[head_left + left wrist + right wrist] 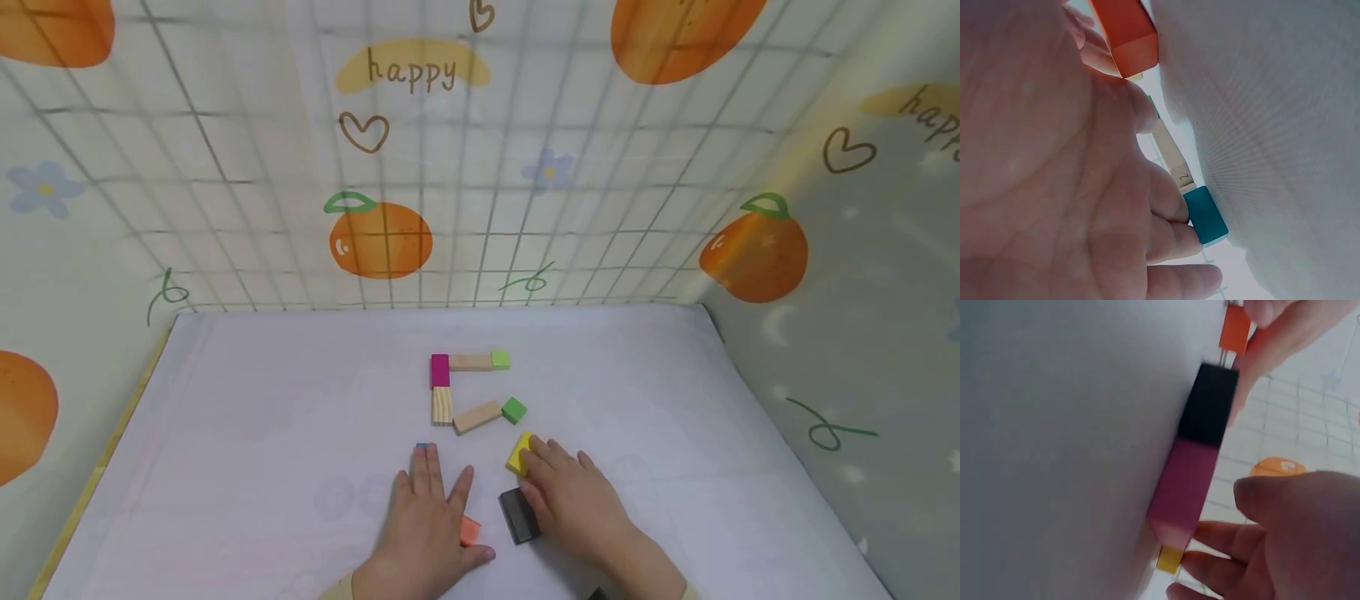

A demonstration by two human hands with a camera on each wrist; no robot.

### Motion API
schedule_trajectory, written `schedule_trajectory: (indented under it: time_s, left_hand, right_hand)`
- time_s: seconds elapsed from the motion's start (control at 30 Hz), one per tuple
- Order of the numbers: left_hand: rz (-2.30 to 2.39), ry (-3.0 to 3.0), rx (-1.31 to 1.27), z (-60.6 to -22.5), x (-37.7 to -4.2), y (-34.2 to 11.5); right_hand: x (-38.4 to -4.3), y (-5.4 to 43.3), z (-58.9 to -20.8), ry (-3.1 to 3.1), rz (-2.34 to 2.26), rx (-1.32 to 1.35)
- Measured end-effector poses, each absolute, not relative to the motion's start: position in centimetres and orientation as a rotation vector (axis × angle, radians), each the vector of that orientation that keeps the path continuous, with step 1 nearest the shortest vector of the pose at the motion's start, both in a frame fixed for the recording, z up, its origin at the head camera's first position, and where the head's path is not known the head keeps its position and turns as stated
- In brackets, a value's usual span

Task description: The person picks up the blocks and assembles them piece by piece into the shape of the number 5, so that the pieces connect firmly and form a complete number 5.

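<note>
My left hand (422, 525) lies over the table, palm down, with straight, spread fingers. Its fingertips touch a small blue block (1205, 215), mostly covered in the head view. An orange block (470, 531) sits between its thumb and forefinger. My right hand (577, 504) reaches over the table, fingertips at the side of a yellow block (519, 455) and thumb apart from it. Beside that thumb lies a black block (520, 516). The right wrist view also has a magenta block (1184, 490) between the black and yellow ones, hidden under my hand in the head view.
Farther back, a bent row joins a purple block (440, 371), a striped wood block (442, 406), two plain wood blocks (471, 362), a light green cube (500, 360) and a green cube (514, 410). A patterned curtain (450, 158) hangs behind the white tabletop (262, 400).
</note>
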State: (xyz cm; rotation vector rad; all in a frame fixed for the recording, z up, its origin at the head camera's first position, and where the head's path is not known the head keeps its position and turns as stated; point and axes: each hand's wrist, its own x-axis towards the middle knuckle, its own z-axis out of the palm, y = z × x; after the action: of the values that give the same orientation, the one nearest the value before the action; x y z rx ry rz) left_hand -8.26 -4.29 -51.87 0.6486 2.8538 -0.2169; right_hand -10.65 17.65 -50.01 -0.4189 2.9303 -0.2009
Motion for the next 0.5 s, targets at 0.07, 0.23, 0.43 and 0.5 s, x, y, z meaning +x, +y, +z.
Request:
schedule_trajectory:
  time_s: [0.07,0.23,0.43,0.5]
  left_hand:
    - [-0.217,2.858,0.650,-51.8,-8.2,-4.3]
    - [-0.221,2.843,0.644,-51.8,-8.3,-4.3]
    - [-0.228,2.839,0.647,-51.9,-8.4,-4.3]
    - [-0.229,2.841,0.653,-51.9,-8.4,-4.3]
  right_hand:
    - [-11.1,17.9,-50.2,2.902,-0.231,-0.405]
    - [-12.4,18.6,-50.6,2.830,-0.296,-0.365]
    - [-13.1,19.0,-50.5,2.800,-0.360,-0.356]
    - [-13.1,19.0,-50.5,2.813,-0.348,-0.360]
